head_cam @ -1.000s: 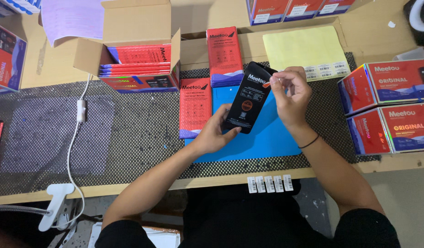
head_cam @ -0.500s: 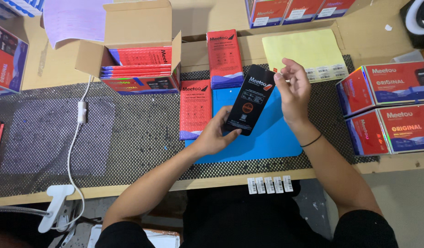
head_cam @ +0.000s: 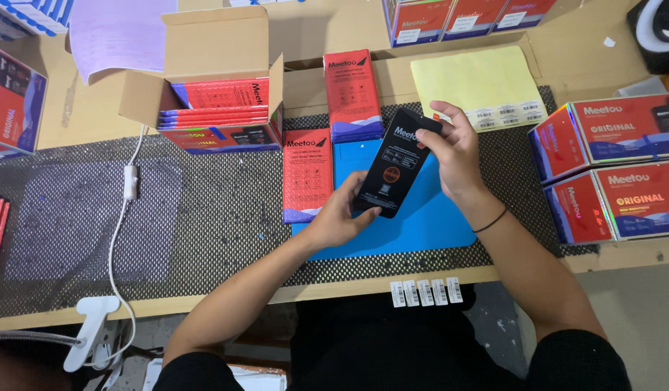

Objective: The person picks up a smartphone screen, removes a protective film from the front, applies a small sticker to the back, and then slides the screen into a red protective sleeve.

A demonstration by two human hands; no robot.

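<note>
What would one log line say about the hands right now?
left hand: holds bottom of black pouch | right hand: pinches its top | under them: blue mat | beside: red packet

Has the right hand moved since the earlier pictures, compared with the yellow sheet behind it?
Hardly. The right hand stays at the top end of the black panel, just below the yellow sheet; only its fingers shift slightly.

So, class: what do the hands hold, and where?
Black panel: left hand grips its lower end, right hand pinches its top end.
</note>
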